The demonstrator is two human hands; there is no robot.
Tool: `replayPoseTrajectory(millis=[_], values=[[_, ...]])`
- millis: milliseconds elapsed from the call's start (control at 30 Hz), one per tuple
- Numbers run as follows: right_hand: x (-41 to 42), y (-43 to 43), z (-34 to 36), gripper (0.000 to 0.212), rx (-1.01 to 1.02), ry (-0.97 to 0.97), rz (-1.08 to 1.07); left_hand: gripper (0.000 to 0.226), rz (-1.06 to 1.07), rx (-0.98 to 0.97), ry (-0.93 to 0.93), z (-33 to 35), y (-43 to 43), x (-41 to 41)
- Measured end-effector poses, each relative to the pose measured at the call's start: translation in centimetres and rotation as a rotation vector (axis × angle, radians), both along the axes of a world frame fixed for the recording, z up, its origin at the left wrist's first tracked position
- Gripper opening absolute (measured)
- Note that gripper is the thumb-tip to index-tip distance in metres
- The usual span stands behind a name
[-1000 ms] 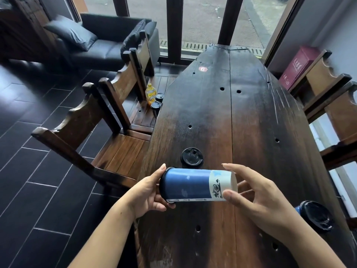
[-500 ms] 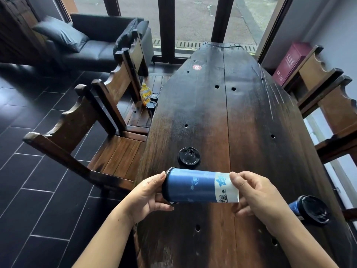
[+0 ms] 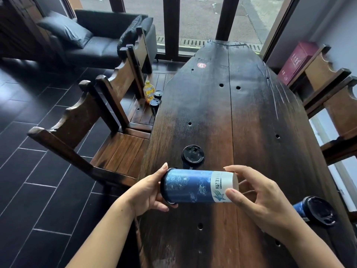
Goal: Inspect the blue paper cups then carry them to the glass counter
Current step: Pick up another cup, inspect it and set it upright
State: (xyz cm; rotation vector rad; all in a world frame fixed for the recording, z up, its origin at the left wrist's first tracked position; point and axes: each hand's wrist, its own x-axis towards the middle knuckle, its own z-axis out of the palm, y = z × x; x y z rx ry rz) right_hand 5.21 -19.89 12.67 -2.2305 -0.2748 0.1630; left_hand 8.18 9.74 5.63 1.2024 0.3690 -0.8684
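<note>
Cylindrical paper cup (image 3: 193, 187), print further round.

I see only the lid of the far cup (image 3: 192, 154) behind the held cup (image 3: 193, 185); my right hand (image 3: 257, 196) hides part of the third cup (image 3: 316, 210).

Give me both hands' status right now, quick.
Left hand: grips the lidded end of the blue paper cup.
Right hand: pinches the same cup's white base end.

You face a long dark wooden table (image 3: 251, 117) running toward tall windows (image 3: 199, 18) and grey daylight. Carved wooden chairs (image 3: 119, 149) line its left edge on black floor tiles (image 3: 29, 180); a black sofa (image 3: 100, 47) with a grey cushion (image 3: 65, 29) sits beyond them.
</note>
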Motion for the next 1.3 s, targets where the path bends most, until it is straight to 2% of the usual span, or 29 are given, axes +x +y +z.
replayPoseTrajectory(millis=[167,333,500,667,800,967,1133,1300], values=[[-0.2,0.2,-0.5,0.05,0.076,0.056,-0.075,0.066,0.066,-0.066,-0.068,-0.3,0.1,-0.1],[-0.3,0.8,-0.3,0.056,0.177,0.086,-0.147,0.088,0.101,-0.125,-0.158,-0.7,0.2,-0.2],[-0.1,0.8,-0.4,0.055,0.172,0.107,-0.159,0.091,0.089,-0.146,-0.177,-0.7,0.1,-0.1],[-0.3,0.8,0.0,0.048,0.127,0.078,-0.122,0.072,0.024,-0.087,-0.086,-0.5,0.5,0.0],[-0.3,0.7,0.1,0.048,0.01,-0.016,-0.008,0.072,-0.064,0.002,-0.061,0.0,0.1,0.4],[-0.3,0.9,0.1,0.047,0.003,-0.049,0.0,0.067,-0.009,0.02,-0.08,0.0,-0.3,0.8],[-0.1,0.8,-0.3,0.059,0.036,0.088,-0.107,0.06,0.05,0.001,-0.098,-0.5,-0.2,0.5],[0.0,0.8,-0.8,0.057,0.238,0.226,-0.242,0.051,0.093,-0.05,-0.19,-0.6,0.0,-0.2]])
